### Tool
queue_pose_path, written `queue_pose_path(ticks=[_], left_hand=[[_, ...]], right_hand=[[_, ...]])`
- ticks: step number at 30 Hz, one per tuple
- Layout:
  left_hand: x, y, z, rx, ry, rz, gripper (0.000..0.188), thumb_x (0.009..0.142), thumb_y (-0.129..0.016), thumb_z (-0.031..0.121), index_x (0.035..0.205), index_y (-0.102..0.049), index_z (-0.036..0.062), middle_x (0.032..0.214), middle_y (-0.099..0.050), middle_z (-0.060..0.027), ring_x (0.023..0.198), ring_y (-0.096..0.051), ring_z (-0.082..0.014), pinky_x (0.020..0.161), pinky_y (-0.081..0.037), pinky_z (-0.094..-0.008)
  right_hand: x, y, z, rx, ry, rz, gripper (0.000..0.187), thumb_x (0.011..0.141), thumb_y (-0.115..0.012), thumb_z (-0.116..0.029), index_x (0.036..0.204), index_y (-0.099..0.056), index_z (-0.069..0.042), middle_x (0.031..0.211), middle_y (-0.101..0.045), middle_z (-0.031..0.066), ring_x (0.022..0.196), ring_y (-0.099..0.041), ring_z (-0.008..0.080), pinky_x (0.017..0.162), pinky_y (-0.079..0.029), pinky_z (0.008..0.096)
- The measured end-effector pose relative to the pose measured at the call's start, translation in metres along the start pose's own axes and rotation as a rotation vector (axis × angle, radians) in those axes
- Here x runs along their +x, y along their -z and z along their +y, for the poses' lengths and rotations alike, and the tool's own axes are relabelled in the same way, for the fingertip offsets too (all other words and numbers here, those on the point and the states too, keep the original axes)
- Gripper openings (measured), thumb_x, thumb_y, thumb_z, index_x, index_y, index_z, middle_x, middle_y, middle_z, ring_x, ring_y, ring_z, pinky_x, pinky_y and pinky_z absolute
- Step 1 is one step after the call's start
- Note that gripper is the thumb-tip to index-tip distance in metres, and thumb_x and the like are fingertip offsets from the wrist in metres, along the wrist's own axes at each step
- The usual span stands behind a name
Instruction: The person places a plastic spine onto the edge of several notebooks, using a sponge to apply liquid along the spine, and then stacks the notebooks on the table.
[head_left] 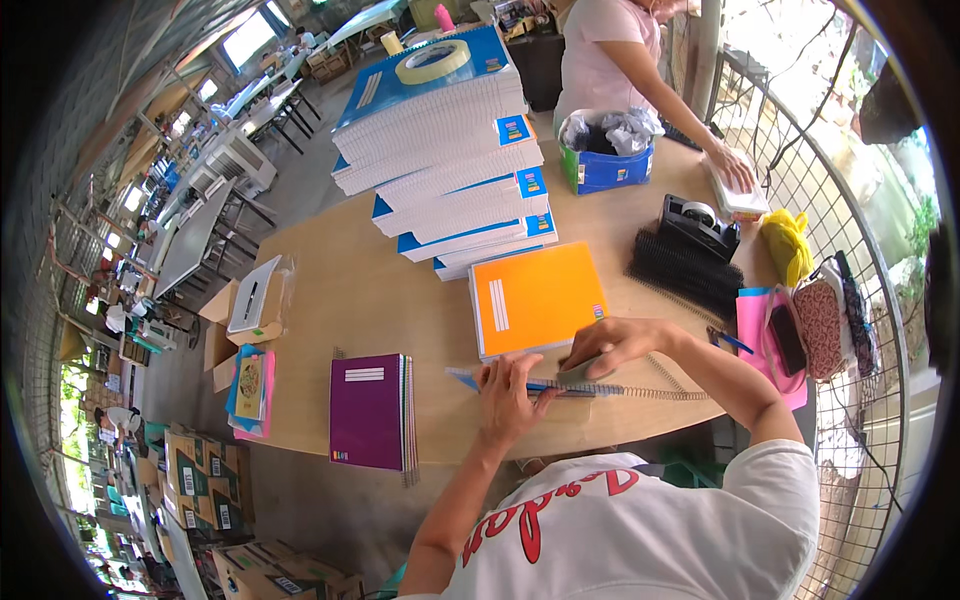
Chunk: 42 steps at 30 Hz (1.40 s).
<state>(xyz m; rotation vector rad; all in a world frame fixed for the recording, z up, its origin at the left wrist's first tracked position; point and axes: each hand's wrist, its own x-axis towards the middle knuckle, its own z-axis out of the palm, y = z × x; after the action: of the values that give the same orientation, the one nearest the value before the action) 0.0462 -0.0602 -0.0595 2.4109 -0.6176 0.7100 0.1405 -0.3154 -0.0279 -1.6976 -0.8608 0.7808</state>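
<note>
Near the table's front edge, a notebook with a blue cover (464, 379) is seen nearly edge-on between my hands. A thin wire coil (655, 394) runs along its edge and sticks out to the right. My left hand (508, 395) pinches the notebook at its left part. My right hand (615, 348) is closed around a greyish flat piece (578, 372), pressed against the notebook's edge; its exact kind is unclear. Just beyond lies a stack of orange notebooks (540, 295). Left of my hands, purple spiral notebooks (370, 415) lie stacked.
A tall stack of blue notebooks (435, 140) carries a tape roll (433, 62). Right are black coils (685, 275), a tape dispenser (700, 228), a yellow bundle (787, 247) and a patterned pouch (818, 330). Behind a blue-green box (607, 172), another person's hand (735, 168) touches a white container.
</note>
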Motion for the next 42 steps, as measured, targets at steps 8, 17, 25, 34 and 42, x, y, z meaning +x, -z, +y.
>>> queue_pose_path(ticks=[8,17,25,34,42], left_hand=[[0.002,0.0,0.0,-0.028,0.022,0.021,0.073,0.082,-0.072,0.056,0.133,-0.048,0.0093,0.118,-0.059,-0.0077,0.111,-0.055,-0.0243,0.091,-0.032,-0.0457],[-0.007,0.017,-0.029,-0.127,0.236,0.484,0.077,0.062,-0.089,0.05,0.114,-0.055,0.0053,0.108,-0.053,-0.0157,0.108,-0.051,-0.0339,0.093,-0.037,-0.0485],[-0.026,0.007,-0.057,-0.252,0.307,0.262,0.076,0.06,-0.092,0.046,0.106,-0.049,0.0034,0.099,-0.047,-0.0115,0.096,-0.049,-0.0316,0.083,-0.042,-0.0455],[-0.032,0.013,-0.056,-0.306,0.305,0.254,0.073,0.065,-0.092,0.039,0.109,-0.046,0.0036,0.101,-0.045,-0.0118,0.093,-0.047,-0.0305,0.08,-0.042,-0.0436],[-0.032,0.013,-0.057,-0.333,0.336,0.185,0.069,0.07,-0.09,0.028,0.114,-0.043,0.003,0.102,-0.044,-0.0128,0.096,-0.047,-0.0305,0.083,-0.042,-0.0432]], right_hand=[[0.018,-0.003,-0.002,-0.131,-0.04,-0.045,0.058,0.086,-0.068,-0.051,0.12,-0.071,-0.005,0.125,-0.065,0.0194,0.111,-0.06,0.0317,0.098,-0.045,0.0392],[0.024,-0.012,0.017,0.401,0.237,0.133,0.053,0.084,-0.072,-0.044,0.118,-0.072,-0.004,0.117,-0.065,0.0188,0.108,-0.06,0.0335,0.093,-0.048,0.0405],[0.054,-0.023,-0.006,-0.256,0.222,-0.043,0.051,0.085,-0.071,-0.042,0.122,-0.071,-0.007,0.112,-0.067,0.0191,0.103,-0.06,0.0309,0.092,-0.048,0.0394],[0.077,-0.024,-0.007,-0.456,0.092,0.114,0.056,0.084,-0.069,-0.05,0.118,-0.073,-0.005,0.113,-0.067,0.0202,0.106,-0.062,0.0329,0.093,-0.049,0.0408],[0.088,-0.031,-0.004,0.217,0.097,0.008,0.058,0.085,-0.067,-0.051,0.12,-0.071,-0.005,0.116,-0.067,0.0207,0.107,-0.061,0.0322,0.094,-0.048,0.0401]])
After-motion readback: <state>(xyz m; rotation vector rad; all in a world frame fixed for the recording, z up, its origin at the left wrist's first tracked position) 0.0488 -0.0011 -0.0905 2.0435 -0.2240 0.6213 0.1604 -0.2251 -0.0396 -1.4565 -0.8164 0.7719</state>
